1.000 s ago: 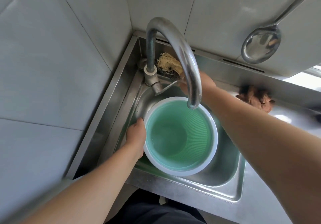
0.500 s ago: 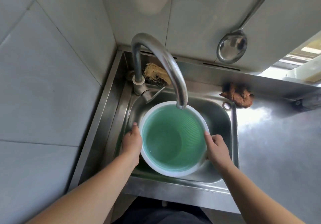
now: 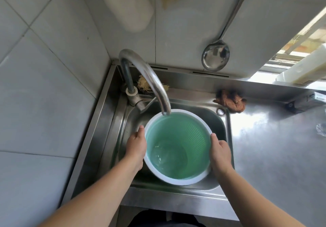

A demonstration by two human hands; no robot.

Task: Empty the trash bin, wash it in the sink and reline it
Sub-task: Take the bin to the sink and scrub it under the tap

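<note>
The left hand [image 3: 136,146] grips the left side of the trash bin [image 3: 194,144], thumb lying along the white rim and the fingers curled round the outer wall, out of sight. The right hand [image 3: 220,151] grips the opposite side the same way, thumb up on the rim. The bin is round, white outside and pale green inside, its inner wall finely ribbed; it sits in the basin of the steel sink [image 3: 227,138], mouth tilted toward the person, with a shallow pool of clear water in its bottom. The curved metal tap [image 3: 150,78] arches over the far rim, its spout just above the bin's edge. Behind the tap's base lies a frayed yellow scrubber [image 3: 143,84]. A crumpled brown cloth [image 3: 231,100] rests on the shiny steel worktop [image 3: 273,156] just beyond the sink's right corner. A steel ladle [image 3: 216,55] hangs against the pale tiled wall [image 3: 44,85].
</note>
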